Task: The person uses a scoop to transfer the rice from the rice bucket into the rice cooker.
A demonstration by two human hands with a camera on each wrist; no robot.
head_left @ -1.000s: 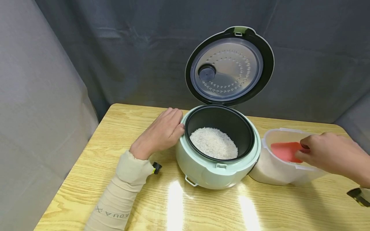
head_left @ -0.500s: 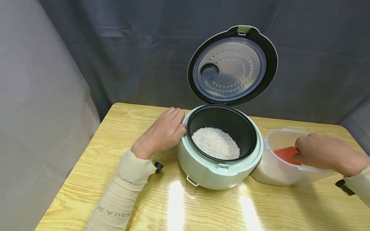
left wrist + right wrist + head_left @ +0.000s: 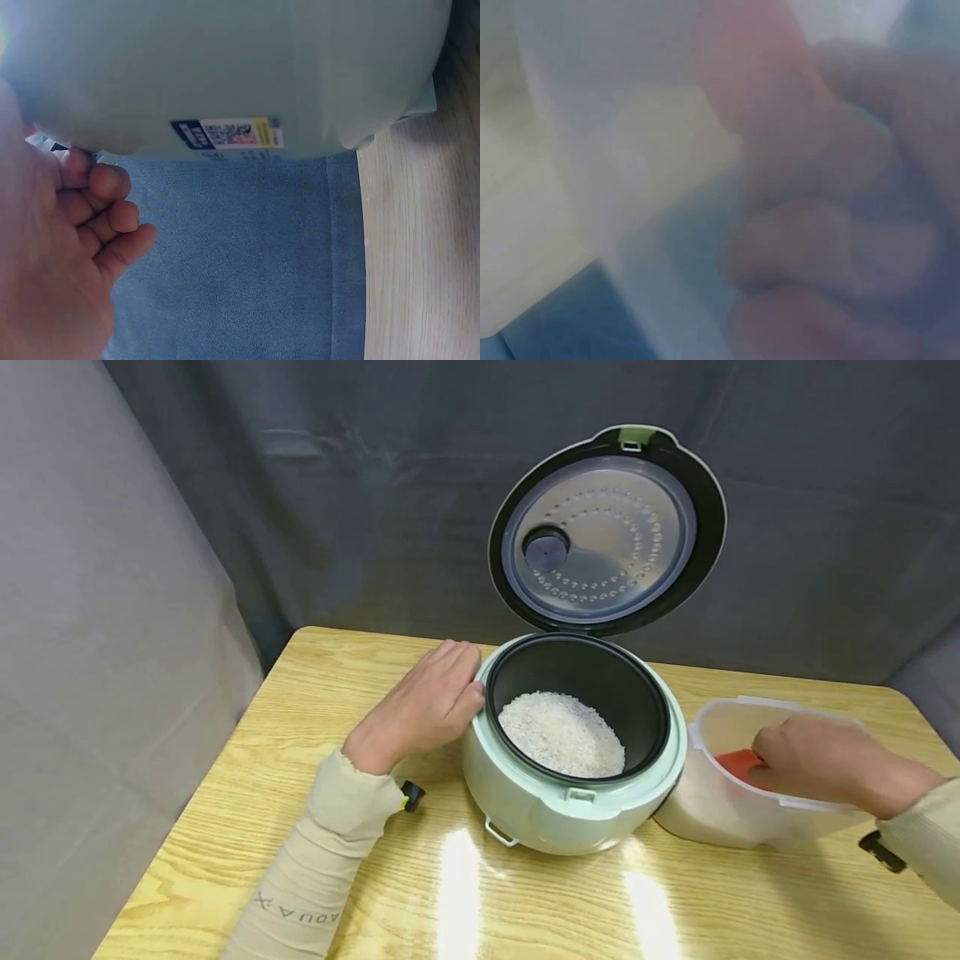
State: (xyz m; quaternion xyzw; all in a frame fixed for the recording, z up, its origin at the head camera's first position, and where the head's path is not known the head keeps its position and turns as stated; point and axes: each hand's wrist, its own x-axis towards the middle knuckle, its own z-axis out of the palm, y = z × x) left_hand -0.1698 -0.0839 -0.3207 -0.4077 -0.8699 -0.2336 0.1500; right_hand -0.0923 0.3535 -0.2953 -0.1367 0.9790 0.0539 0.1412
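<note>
**Scooping looks to be under way**

On the table [image 3: 555, 906] sits the cooker [image 3: 540, 818], its lid [image 3: 607, 531] raised toward 12 o'clock and rice [image 3: 562, 737] heaped inside, toward 7. The tub [image 3: 712, 812] stands just beside it, at about 3 to 4 o'clock. The left hand [image 3: 429, 702], fingers curled, grips the cooker's rim near 10 o'clock, seemingly to steady it. The right hand [image 3: 825, 758], at the tub's mouth, holds the red scoop [image 3: 738, 765], mostly hidden.

The step appears to be filling the scoop; how full it is, I cannot tell. The next move would call for a level lift over the tub's edge.

The left sleeve [image 3: 311, 852] carries letters resembling "AQUA" beside an X-like mark. The cooker's label [image 3: 229, 133] has a QR code; its print is too blurred to read.
</note>
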